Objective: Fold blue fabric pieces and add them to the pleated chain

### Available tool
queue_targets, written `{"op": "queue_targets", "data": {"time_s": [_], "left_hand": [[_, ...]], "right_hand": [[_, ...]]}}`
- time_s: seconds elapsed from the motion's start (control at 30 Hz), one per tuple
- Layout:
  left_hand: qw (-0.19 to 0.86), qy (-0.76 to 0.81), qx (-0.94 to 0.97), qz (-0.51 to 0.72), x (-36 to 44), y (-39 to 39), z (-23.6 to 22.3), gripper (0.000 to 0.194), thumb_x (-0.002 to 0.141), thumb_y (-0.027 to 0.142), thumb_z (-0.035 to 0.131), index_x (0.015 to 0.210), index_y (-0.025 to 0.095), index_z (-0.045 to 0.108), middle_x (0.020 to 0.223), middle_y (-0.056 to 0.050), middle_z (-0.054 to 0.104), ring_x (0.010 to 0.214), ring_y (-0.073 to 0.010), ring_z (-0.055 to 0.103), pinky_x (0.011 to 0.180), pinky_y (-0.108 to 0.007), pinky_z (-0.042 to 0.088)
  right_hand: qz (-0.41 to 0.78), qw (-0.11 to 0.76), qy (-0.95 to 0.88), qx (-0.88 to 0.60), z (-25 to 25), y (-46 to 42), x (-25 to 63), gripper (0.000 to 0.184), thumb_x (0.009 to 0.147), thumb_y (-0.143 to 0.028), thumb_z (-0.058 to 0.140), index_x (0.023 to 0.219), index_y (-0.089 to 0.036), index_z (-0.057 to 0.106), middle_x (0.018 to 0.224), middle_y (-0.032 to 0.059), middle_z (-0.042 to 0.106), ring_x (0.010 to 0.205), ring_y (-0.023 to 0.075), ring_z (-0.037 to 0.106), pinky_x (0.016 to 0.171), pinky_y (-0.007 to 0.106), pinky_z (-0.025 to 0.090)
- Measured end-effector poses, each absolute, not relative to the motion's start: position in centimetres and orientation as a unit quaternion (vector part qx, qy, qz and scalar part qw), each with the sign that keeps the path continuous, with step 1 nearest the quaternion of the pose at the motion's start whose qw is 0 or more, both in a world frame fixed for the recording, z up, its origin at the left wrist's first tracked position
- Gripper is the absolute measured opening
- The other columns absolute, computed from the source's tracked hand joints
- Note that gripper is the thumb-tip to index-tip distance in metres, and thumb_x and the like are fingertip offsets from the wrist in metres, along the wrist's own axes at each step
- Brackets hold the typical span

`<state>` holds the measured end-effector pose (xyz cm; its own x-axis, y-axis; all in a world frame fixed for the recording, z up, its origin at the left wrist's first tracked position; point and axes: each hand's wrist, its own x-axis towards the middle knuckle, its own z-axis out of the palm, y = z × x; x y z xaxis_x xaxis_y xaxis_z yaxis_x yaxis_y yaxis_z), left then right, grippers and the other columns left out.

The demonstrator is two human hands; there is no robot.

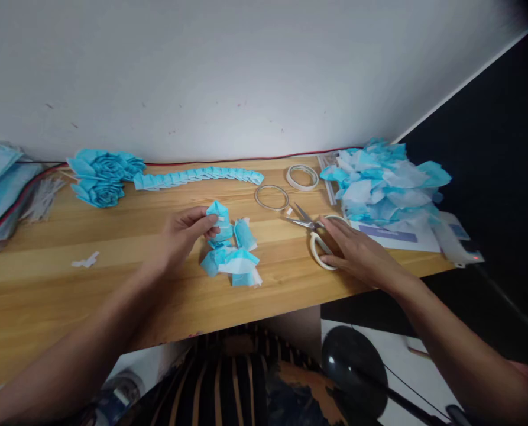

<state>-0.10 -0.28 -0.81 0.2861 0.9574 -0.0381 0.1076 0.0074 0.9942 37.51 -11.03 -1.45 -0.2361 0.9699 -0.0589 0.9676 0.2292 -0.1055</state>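
My left hand (193,226) pinches a folded blue crepe-paper piece (218,213) between thumb and fingers, above the table. A small white bit shows on the paper by my thumb. Right under it lie several loose blue paper pieces (235,260), some pale on one side. My right hand (350,248) is on the white handles of the scissors (311,226), fingers over the upper loop and thumb at the lower one. The scissors lie with their blades spread, pointing left. A small white scrap (289,211) sits just beyond the blade tips.
A row of folded blue paper (197,176) and blue paper flowers (104,174) lie along the wall. Two tape rolls, one wide (302,177) and one thin (271,197), lie behind the scissors. Blue and white paper (385,183) is heaped at right. White strips (86,260) lie left.
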Motion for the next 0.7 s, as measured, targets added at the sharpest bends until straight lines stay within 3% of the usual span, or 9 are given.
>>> {"op": "queue_targets", "data": {"time_s": [0.1, 0.2, 0.3, 0.37, 0.53, 0.7], "left_hand": [[0.55, 0.451, 0.587, 0.386, -0.1, -0.2, -0.8, 0.024, 0.081, 0.04, 0.072, 0.069, 0.019, 0.071, 0.068, -0.001, 0.068, 0.066, -0.015, 0.059, 0.067, -0.025, 0.051], [0.556, 0.45, 0.582, 0.388, -0.1, -0.3, -0.7, 0.025, 0.08, 0.04, 0.072, 0.069, 0.019, 0.071, 0.066, -0.001, 0.067, 0.065, -0.0142, 0.058, 0.066, -0.025, 0.049], [0.557, 0.452, 0.578, 0.389, 0.0, -0.4, -0.5, 0.024, 0.079, 0.04, 0.073, 0.068, 0.018, 0.071, 0.066, -0.001, 0.067, 0.065, -0.0139, 0.058, 0.066, -0.025, 0.049], [0.556, 0.454, 0.578, 0.388, 0.0, -0.4, -0.5, 0.024, 0.079, 0.04, 0.073, 0.069, 0.019, 0.071, 0.066, 0.0, 0.067, 0.065, -0.0142, 0.058, 0.066, -0.025, 0.05], [0.558, 0.449, 0.583, 0.384, -0.2, -0.4, -0.7, 0.022, 0.081, 0.039, 0.073, 0.069, 0.019, 0.072, 0.067, 0.0, 0.068, 0.067, -0.0143, 0.059, 0.067, -0.025, 0.05], [0.562, 0.437, 0.586, 0.386, -0.3, -0.3, -0.9, 0.022, 0.083, 0.037, 0.072, 0.069, 0.02, 0.072, 0.068, 0.0, 0.068, 0.067, -0.0139, 0.059, 0.068, -0.025, 0.049]], "right_hand": [[0.063, -0.004, -0.785, -0.616, -1.2, -10.6, 37.9, 0.075, 0.09, -0.039, 0.065, 0.157, -0.016, 0.041, 0.155, 0.0211, 0.054, 0.141, 0.0399, 0.056, 0.109, 0.054, 0.053], [0.083, -0.014, -0.785, -0.614, -0.1, -10.3, 38.1, 0.068, 0.088, -0.039, 0.067, 0.153, -0.024, 0.05, 0.151, 0.0144, 0.06, 0.135, 0.0369, 0.062, 0.103, 0.048, 0.057], [0.068, -0.009, -0.746, -0.662, 1.6, -9.8, 37.6, 0.045, 0.095, -0.043, 0.058, 0.138, -0.031, 0.065, 0.132, 0.007, 0.075, 0.112, 0.0345, 0.074, 0.085, 0.044, 0.06], [0.019, 0.021, -0.718, -0.696, 2.4, -9.0, 36.7, 0.038, 0.101, -0.044, 0.05, 0.127, -0.028, 0.072, 0.118, 0.0074, 0.079, 0.102, 0.0341, 0.076, 0.077, 0.042, 0.057], [-0.015, 0.072, -0.794, -0.604, 2.2, -5.2, 33.8, 0.029, 0.103, -0.031, 0.05, 0.103, -0.022, 0.078, 0.104, 0.0098, 0.077, 0.096, 0.0277, 0.071, 0.078, 0.036, 0.05], [-0.008, 0.051, -0.855, -0.515, 1.1, -1.0, 33.0, 0.025, 0.101, -0.026, 0.055, 0.096, -0.02, 0.079, 0.097, 0.0102, 0.076, 0.097, 0.0276, 0.067, 0.083, 0.036, 0.046]]}}
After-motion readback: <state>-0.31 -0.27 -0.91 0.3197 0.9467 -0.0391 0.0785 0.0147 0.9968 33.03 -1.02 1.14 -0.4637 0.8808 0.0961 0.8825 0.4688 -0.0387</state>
